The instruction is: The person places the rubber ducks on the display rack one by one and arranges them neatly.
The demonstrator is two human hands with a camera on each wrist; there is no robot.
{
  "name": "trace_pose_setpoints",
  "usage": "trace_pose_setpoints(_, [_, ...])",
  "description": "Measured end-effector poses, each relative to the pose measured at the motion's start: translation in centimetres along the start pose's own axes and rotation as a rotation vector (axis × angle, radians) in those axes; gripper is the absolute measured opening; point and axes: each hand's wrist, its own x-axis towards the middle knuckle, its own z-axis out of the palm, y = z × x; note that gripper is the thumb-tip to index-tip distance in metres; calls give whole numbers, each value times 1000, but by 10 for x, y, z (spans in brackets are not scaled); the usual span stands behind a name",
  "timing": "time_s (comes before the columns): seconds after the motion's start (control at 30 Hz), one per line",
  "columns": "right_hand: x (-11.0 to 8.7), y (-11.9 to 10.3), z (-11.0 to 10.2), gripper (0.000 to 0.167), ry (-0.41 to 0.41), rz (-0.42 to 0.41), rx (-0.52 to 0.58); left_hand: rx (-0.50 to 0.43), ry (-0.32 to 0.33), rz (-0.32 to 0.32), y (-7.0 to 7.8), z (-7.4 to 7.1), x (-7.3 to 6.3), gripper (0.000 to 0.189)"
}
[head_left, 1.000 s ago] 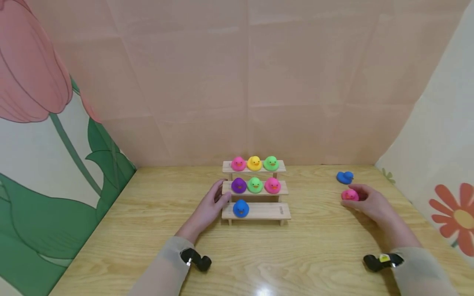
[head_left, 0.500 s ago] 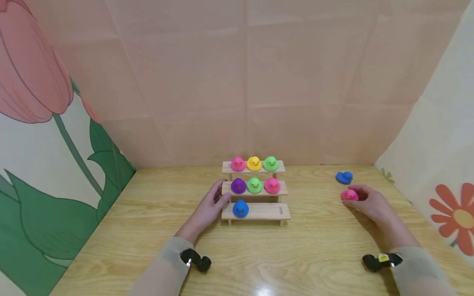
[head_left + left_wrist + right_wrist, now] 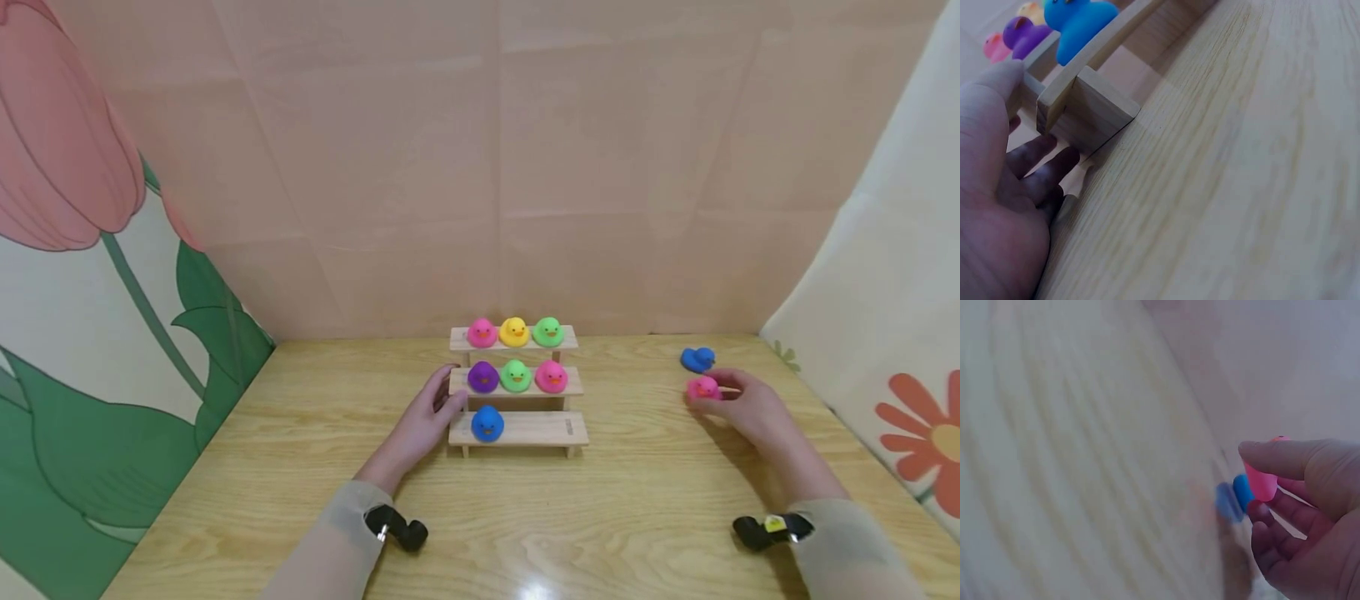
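At the left end of a three-tier wooden display stand [image 3: 536, 425], my left hand [image 3: 423, 421] grips the middle tier's end, thumb in front and fingers behind. In the left wrist view the thumb lies against the wood below the purple duck [image 3: 1022, 39]. My right hand [image 3: 753, 408] pinches a pink rubber duck [image 3: 703, 388] between thumb and fingers, over the table's right side. The right wrist view shows this pink duck [image 3: 1263, 481] partly covered by the thumb. Just behind it sits a blue rubber duck [image 3: 697, 360]. Another blue duck [image 3: 487, 423] stands on the lowest tier's left.
Pink, yellow [image 3: 515, 332] and green ducks line the top tier. Purple, green [image 3: 516, 376] and pink ducks fill the middle one. A pinkish cloth [image 3: 390, 167] hangs behind the wooden table [image 3: 600, 517]; flower-printed sheets [image 3: 862, 275] flank it.
My right hand has raised the pink duck slightly and shifted it a little left. My left hand and the stand have stayed in place.
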Motion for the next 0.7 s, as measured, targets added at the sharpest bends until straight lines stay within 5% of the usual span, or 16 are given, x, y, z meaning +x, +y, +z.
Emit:
trace_pose_setpoints(0.33, [-11,-57,10,80,14,-100,61,3,7,-9,-3,0,1,77])
trace_pose_setpoints(0.7, [-29,-116,32,81,-36,-192,66,2,6,-17,-2,0,1,76])
